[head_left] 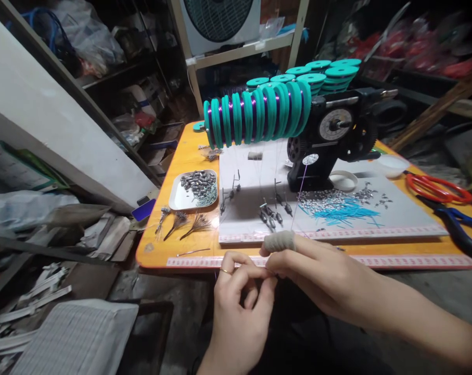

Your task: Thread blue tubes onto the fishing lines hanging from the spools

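My left hand (241, 307) and my right hand (317, 265) meet at the table's front edge, fingertips pinched together. What sits between the left fingertips is too small to make out. A thin purple line (300, 200) runs from the black winding machine (314, 172) down to my right hand, which has a beige wrap (279, 241) around one finger. Above the hands, a row of green spools (259, 114) wound with purple line is mounted on the machine. Dark weights (270, 214) hang or lie below the spools on the white board (243, 224).
Left on the orange table (157, 245) is a white tray (173, 195) of grey weights. Blue tube pieces (343, 211) and small metal parts lie right of centre. Red-handled scissors (434, 187) and blue-handled pliers (454, 224) rest at the right. More green spools (341, 73) stand behind.
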Demonstrator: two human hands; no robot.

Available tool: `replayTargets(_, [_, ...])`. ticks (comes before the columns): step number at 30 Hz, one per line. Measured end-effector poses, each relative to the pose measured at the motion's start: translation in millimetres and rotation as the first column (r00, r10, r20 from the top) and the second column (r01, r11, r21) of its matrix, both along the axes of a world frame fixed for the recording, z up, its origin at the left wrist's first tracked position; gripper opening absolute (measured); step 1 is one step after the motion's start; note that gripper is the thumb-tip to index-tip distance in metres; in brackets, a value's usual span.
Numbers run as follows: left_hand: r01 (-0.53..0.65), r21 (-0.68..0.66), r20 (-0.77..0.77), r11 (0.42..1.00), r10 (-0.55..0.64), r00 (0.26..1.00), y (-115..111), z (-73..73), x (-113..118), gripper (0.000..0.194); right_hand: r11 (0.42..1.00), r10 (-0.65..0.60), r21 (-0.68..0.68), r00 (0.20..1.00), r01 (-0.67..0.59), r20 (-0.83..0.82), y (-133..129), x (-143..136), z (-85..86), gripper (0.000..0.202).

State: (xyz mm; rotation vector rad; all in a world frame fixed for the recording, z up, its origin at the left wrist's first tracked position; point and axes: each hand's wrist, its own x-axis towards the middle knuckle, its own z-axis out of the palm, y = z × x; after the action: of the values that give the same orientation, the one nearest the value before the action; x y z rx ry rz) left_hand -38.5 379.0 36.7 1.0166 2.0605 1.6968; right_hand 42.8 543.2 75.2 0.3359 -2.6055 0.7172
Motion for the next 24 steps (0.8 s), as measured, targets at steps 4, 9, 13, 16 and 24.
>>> replayTargets(4, [-0.079, 0.034, -0.499, 0.996, 0.086, 0.862, 0, -7.7, 0, 0.013, 0.991, -0.133, 0.012, 0.989, 0.132, 0.071, -6, -9, 3.7, 0.021])
replayTargets(9, [0.065, 0.068, -0.789, 0.996, 0.014, 0.615, 1, -6.2, -3, 0.026, 0.986, -0.165, -0.002, 0.984, 0.165, 0.070, -7, -11, 1.6, 0.020])
replayTargets(13, [0.058, 0.135, -0.263, 0.989, -0.021, 0.965, 1, -7.7, 1, 0.014, 0.966, -0.256, -0.082, 0.955, 0.246, -0.148, -13, 7, -6.5, 0.025])
replayTargets(16, [-0.086, 0.222, 0.518, 0.971, -0.043, 0.854, 4, -11.4, 9, 0.014, 0.908, -0.406, -0.177, 0.902, 0.380, -0.146, -22, 23, -13.1, 0.020])
replayTargets(24, [-0.154, 0.306, 0.819, 0.939, -0.178, 0.545, 9, -12.6, 21, 0.019, 0.879, -0.404, -0.269, 0.915, 0.394, 0.017, -41, 30, -26.4, 0.014])
